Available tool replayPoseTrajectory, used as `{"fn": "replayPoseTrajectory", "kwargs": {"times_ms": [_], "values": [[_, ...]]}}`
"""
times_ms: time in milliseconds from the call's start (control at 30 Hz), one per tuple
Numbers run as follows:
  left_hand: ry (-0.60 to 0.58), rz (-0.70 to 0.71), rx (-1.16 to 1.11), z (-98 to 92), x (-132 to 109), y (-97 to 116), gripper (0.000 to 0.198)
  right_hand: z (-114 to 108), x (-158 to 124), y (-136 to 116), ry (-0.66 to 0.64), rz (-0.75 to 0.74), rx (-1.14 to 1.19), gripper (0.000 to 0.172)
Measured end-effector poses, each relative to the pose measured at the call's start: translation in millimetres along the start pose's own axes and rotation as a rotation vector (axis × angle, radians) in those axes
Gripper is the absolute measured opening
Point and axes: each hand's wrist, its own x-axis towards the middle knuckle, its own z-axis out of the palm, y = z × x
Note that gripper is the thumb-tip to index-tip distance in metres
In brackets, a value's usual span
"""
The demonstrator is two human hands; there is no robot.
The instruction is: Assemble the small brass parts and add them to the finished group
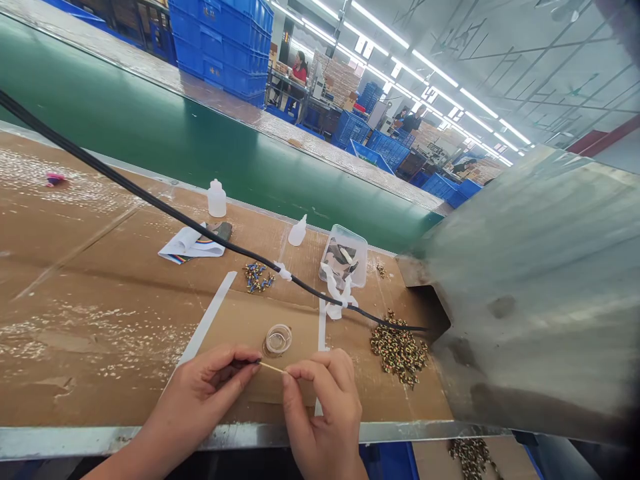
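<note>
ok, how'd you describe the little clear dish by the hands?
On the cardboard-covered bench, find two white tape strips. Between them, just past the stick in the left hand and right hand, sits a small round clear dish, far smaller than the clear plastic tub beyond.

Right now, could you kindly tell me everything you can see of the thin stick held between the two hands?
The thin stick is straight, slender and pale straw-coloured, and looks like wood or bamboo. It runs almost level between the hands, sloping slightly. The right hand's fingers pinch one end, and the left hand's fingers pinch the other, where a small dark tip shows; it is too small to tell what that is. The stick is held over brown cardboard, near a small clear round dish, and seems not to touch either.
</note>
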Motion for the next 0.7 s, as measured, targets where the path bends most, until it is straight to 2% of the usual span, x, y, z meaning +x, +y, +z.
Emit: {"fn": "replayPoseTrajectory", "kwargs": {"times_ms": [233, 700], "values": [[-0.02, -0.007, 0.033, -1.2, -1, -3, 0.017, 3, 2, 4, 0.016, 0.048, 0.036, 0.01], [-0.018, -0.043, -0.025, -1.9, -1, 4, 0.02, 4, 2, -6, 0.066, -0.091, 0.012, 0.013]]}}
